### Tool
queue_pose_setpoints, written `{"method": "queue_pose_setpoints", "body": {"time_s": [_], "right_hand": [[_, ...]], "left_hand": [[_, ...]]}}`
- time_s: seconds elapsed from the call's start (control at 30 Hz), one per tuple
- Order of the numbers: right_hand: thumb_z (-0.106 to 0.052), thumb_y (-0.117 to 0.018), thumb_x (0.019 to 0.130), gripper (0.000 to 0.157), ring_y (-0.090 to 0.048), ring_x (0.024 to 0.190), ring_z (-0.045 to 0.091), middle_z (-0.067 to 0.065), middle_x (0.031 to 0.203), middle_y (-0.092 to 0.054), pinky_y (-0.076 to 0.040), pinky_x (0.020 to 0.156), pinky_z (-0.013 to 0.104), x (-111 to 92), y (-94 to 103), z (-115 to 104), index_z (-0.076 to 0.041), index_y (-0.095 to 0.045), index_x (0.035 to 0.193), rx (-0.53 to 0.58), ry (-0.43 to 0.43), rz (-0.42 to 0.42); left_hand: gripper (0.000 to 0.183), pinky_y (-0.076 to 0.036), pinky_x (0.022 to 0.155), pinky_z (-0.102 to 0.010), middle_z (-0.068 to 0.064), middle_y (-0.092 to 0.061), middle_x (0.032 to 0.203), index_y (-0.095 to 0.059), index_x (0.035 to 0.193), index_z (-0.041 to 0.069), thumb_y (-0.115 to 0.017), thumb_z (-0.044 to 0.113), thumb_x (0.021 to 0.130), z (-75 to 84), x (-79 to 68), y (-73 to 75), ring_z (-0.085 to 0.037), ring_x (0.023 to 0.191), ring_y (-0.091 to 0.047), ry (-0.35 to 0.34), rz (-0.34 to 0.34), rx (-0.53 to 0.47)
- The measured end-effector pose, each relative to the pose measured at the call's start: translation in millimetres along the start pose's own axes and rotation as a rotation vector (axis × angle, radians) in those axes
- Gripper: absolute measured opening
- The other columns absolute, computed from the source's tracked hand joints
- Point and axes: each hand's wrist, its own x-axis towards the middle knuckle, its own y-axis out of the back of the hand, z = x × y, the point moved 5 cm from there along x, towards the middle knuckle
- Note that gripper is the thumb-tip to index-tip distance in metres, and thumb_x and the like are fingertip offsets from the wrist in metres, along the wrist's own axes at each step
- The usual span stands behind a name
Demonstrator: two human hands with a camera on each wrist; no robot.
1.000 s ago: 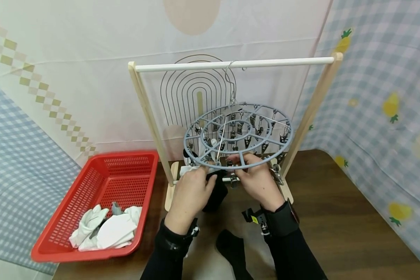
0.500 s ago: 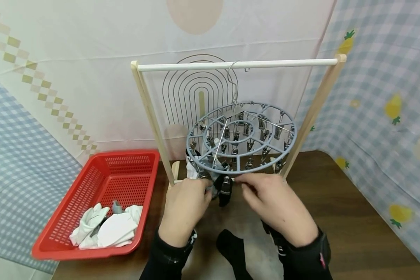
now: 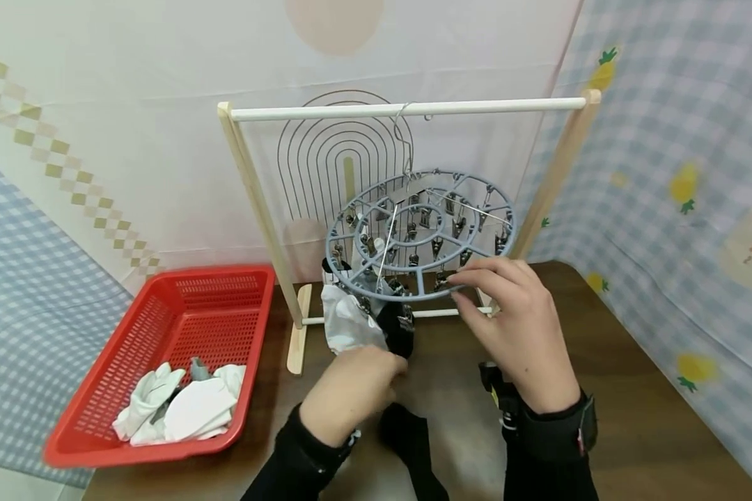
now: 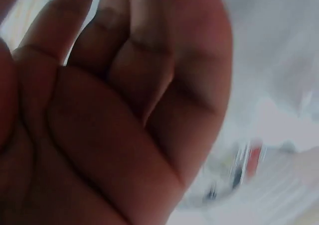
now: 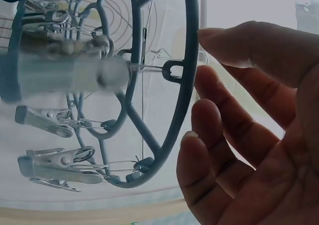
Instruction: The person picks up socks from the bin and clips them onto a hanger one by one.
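A round blue-grey clip hanger hangs from the rack's white bar. My right hand has its thumb and index fingertips at the hanger's front right rim, pinching it lightly. In the right wrist view, metal clips dangle from that rim. A white and grey sock and a black sock hang on the front left part. My left hand is below them, over the table, with loosely bent fingers and nothing in the palm. Just beyond it lies another black sock.
At the left stands a red plastic basket with white and grey cloth items in it. The rack's wooden posts rise on both sides of the hanger, and a white lower rod joins them. Patterned curtains close off the back and sides.
My left hand has come away from the hanging socks, down toward the table. My right hand left the clips and rose to the hanger's rim. The hung black sock now hangs free of both hands.
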Motion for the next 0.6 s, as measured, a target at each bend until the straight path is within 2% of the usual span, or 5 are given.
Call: {"method": "queue_pose_setpoints", "body": {"time_s": [0.13, 0.27, 0.43, 0.53, 0.6], "right_hand": [[-0.009, -0.074, 0.085, 0.025, -0.051, 0.107, 0.014, -0.004, 0.112, -0.067, -0.04, 0.095, 0.035, 1, -3.1, 2, -0.022, -0.072, 0.106, 0.013, -0.004, -0.009], [-0.008, -0.076, 0.083, 0.028, -0.051, 0.104, 0.014, -0.005, 0.11, -0.068, -0.042, 0.09, 0.035, 0, -5.9, 2, -0.023, -0.072, 0.105, 0.023, -0.01, -0.022], [-0.007, -0.078, 0.081, 0.026, -0.052, 0.1, 0.013, -0.005, 0.105, -0.069, -0.044, 0.084, 0.036, 1, -9.6, 2, -0.022, -0.073, 0.102, 0.039, 0.003, -0.029], [-0.007, -0.078, 0.081, 0.026, -0.053, 0.098, 0.013, -0.005, 0.104, -0.07, -0.045, 0.082, 0.036, 1, -10.0, 1, -0.023, -0.073, 0.101, 0.047, 0.013, -0.029], [-0.007, -0.078, 0.081, 0.026, -0.053, 0.098, 0.012, -0.005, 0.103, -0.07, -0.045, 0.082, 0.036, 2, -9.2, 0, -0.023, -0.073, 0.101, 0.052, 0.016, -0.031]], "left_hand": [[0.03, -0.052, 0.056, -0.032, 0.007, -0.068, 0.077, -0.068, 0.081, 0.028, -0.089, 0.021, 0.06, 1.0, 2.5, -40.1, -0.01, 0.072, -0.06, -0.016, -0.101, 0.061], [0.037, -0.05, 0.056, -0.03, 0.008, -0.066, 0.079, -0.068, 0.076, 0.027, -0.093, 0.023, 0.049, -3.1, 0.1, -67.3, -0.008, 0.073, -0.057, -0.011, -0.156, 0.076], [0.03, -0.045, 0.05, -0.026, 0.01, -0.059, 0.075, -0.067, 0.071, 0.029, -0.089, 0.02, 0.053, -3.6, -3.6, -80.8, -0.004, 0.071, -0.05, -0.042, -0.143, 0.062], [0.024, -0.043, 0.049, -0.026, 0.01, -0.055, 0.073, -0.063, 0.066, 0.028, -0.084, 0.018, 0.06, -4.2, -3.7, -81.3, -0.004, 0.068, -0.048, -0.051, -0.137, 0.058], [0.024, -0.042, 0.049, -0.026, 0.011, -0.053, 0.072, -0.059, 0.063, 0.026, -0.081, 0.017, 0.063, -5.4, -2.6, -80.1, -0.004, 0.065, -0.046, -0.05, -0.156, 0.047]]}}
